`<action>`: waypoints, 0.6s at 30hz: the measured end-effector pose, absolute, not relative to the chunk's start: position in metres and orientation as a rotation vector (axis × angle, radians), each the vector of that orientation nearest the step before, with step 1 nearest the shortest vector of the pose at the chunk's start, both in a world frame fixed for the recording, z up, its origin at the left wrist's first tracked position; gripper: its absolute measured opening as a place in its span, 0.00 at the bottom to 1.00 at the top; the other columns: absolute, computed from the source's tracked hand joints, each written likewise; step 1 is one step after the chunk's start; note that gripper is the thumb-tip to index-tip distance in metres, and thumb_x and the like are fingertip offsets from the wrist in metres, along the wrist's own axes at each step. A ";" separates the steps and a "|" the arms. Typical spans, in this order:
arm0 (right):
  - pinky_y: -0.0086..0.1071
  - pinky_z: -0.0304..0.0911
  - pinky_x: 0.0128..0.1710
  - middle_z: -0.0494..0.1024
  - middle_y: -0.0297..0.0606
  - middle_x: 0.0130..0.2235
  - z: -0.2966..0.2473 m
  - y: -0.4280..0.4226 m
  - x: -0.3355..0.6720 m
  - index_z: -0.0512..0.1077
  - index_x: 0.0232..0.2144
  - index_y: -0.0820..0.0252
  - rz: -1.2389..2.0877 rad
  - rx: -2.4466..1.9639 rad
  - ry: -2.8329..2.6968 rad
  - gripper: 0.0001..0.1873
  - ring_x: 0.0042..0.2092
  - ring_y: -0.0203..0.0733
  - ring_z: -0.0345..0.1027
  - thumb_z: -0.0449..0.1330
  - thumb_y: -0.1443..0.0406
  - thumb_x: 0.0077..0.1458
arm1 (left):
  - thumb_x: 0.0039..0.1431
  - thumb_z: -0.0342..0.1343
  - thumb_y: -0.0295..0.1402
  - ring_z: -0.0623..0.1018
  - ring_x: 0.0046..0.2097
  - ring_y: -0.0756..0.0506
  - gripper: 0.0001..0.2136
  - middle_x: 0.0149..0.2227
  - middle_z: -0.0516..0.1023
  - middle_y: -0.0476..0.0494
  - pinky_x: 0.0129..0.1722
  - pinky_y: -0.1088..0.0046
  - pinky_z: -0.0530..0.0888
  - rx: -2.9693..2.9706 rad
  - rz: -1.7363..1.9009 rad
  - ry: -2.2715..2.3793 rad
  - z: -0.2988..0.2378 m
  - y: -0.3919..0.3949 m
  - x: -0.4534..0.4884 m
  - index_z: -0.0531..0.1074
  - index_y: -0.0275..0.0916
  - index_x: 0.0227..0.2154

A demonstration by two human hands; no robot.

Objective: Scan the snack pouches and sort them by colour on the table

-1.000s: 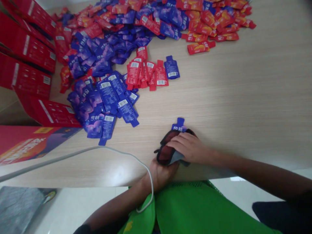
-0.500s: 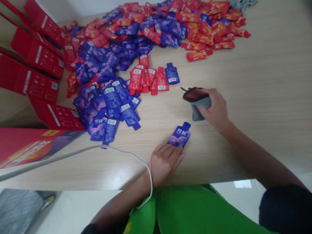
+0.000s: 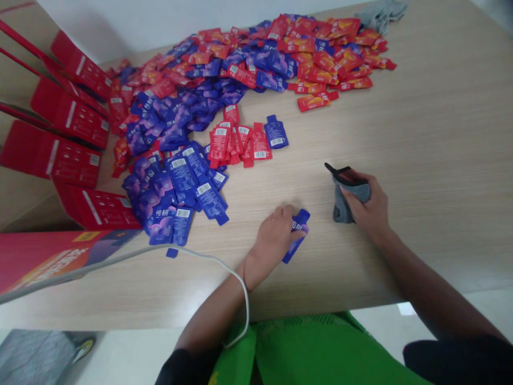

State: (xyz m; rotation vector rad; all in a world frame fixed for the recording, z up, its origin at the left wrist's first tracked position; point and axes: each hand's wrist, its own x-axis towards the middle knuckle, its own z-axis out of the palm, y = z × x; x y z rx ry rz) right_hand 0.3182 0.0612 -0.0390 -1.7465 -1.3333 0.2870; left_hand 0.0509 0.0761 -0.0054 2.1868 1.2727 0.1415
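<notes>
Left hand (image 3: 276, 235) lies palm-down on a lone blue sachet (image 3: 297, 238) near the counter's front edge — fingers curled over the upper half, so it looks pinned or lightly gripped; can't tell whether the thumb is under it. The sachet's long axis runs diagonally, spout end up and away from the wrist to the right, lower end poking out below the knuckles toward the person. It sits directly under that hand, w/ the right hand (image 3: 368, 206) near, off to the right and slightly farther from the body, so the left is plainly the nearer one.

Right hand is closed around a grey cloth pouch (image 3: 345, 199) w/ a dark rim and reddish lining, its mouth pointing left toward the sachet — pouch and sachet apart, bare wood between them.

The counter (image 3: 433, 139) is pale wood-grain, flat. Beyond the left hand, up and to the left, a cluster of blue sachets (image 3: 176, 187); straight ahead, a small bunch of red sachets (image 3: 236, 144); farther back a wide mixed heap (image 3: 280, 59) of red and blue. Red cartons (image 3: 60, 139) stand past the counter's left side. A grey cable (image 3: 208, 262) loops around the left wrist. Green garment (image 3: 320, 353) at bottom of view; pale floor below.
</notes>
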 end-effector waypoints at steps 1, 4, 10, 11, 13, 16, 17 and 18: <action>0.56 0.71 0.55 0.82 0.42 0.52 -0.038 0.062 0.318 0.73 0.55 0.49 0.291 -1.749 -1.331 0.26 0.53 0.57 0.77 0.66 0.52 0.57 | 0.61 0.70 0.39 0.79 0.52 0.38 0.27 0.52 0.78 0.38 0.53 0.59 0.76 2.125 0.171 1.212 -0.006 0.080 0.050 0.69 0.38 0.59; 0.56 0.71 0.55 0.82 0.41 0.52 -0.037 0.063 0.316 0.73 0.56 0.48 0.315 -1.741 -1.317 0.25 0.54 0.56 0.77 0.66 0.52 0.57 | 0.64 0.68 0.38 0.80 0.48 0.41 0.16 0.46 0.80 0.44 0.50 0.63 0.76 1.979 0.320 1.035 0.000 0.089 0.044 0.76 0.42 0.51; 0.52 0.74 0.52 0.83 0.40 0.51 -0.033 0.062 0.315 0.74 0.55 0.48 0.364 -1.745 -1.267 0.25 0.51 0.54 0.78 0.67 0.51 0.58 | 0.69 0.62 0.30 0.77 0.48 0.45 0.07 0.43 0.78 0.47 0.53 0.63 0.67 2.086 0.687 0.750 0.033 0.084 0.019 0.83 0.49 0.42; 0.51 0.74 0.51 0.83 0.40 0.50 -0.032 0.062 0.315 0.74 0.55 0.49 0.365 -1.746 -1.263 0.24 0.51 0.54 0.78 0.67 0.51 0.58 | 0.69 0.61 0.28 0.77 0.50 0.45 0.09 0.44 0.79 0.48 0.55 0.62 0.65 2.159 0.672 0.740 0.035 0.081 0.013 0.83 0.51 0.42; 0.51 0.75 0.50 0.83 0.40 0.50 -0.032 0.062 0.315 0.74 0.55 0.50 0.363 -1.750 -1.264 0.25 0.50 0.54 0.79 0.67 0.51 0.58 | 0.68 0.60 0.25 0.76 0.55 0.44 0.13 0.48 0.80 0.49 0.56 0.60 0.62 2.303 0.578 0.732 0.033 0.072 0.002 0.82 0.53 0.43; 0.52 0.74 0.50 0.83 0.40 0.50 -0.034 0.062 0.316 0.74 0.54 0.50 0.353 -1.755 -1.277 0.25 0.50 0.55 0.78 0.67 0.51 0.57 | 0.69 0.58 0.23 0.72 0.64 0.42 0.16 0.54 0.80 0.49 0.59 0.57 0.61 2.498 0.378 0.725 0.018 0.056 -0.010 0.79 0.53 0.51; 0.53 0.74 0.50 0.83 0.40 0.50 -0.035 0.063 0.316 0.74 0.54 0.49 0.350 -1.758 -1.285 0.25 0.50 0.55 0.78 0.67 0.51 0.57 | 0.70 0.57 0.24 0.70 0.66 0.41 0.16 0.57 0.80 0.49 0.61 0.56 0.61 2.552 0.344 0.732 0.012 0.050 -0.013 0.78 0.52 0.53; 0.53 0.73 0.51 0.83 0.40 0.50 -0.036 0.063 0.317 0.74 0.54 0.49 0.346 -1.759 -1.297 0.24 0.51 0.56 0.78 0.67 0.52 0.57 | 0.71 0.56 0.25 0.69 0.67 0.41 0.16 0.59 0.79 0.48 0.62 0.54 0.60 2.599 0.328 0.743 0.006 0.043 -0.015 0.77 0.52 0.55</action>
